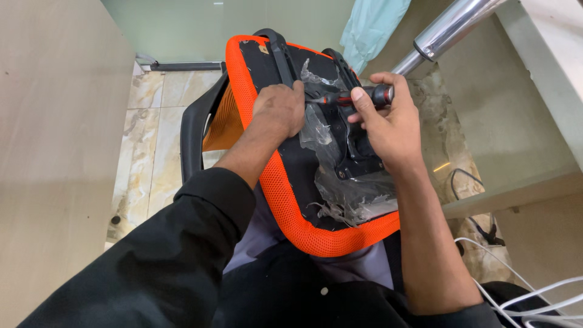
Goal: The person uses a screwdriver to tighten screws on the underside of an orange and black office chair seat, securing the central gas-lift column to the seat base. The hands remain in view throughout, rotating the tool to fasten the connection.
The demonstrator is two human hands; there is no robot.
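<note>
Head view, left hand pressed flat on black seat underside, right hand gripping red-black screwdriver, orange mesh rim overhanging lap, wall close left, counter close right

Chair seat on lap – screwdriver above it, cables right.

Right hand: grips red-and-black screwdriver, held level.
Left hand: pressed on underside of chair seat, at screwdriver tip.
Chair seat: orange mesh edge, black base, torn clear plastic wrap.
Floor: marble tiles.
</note>
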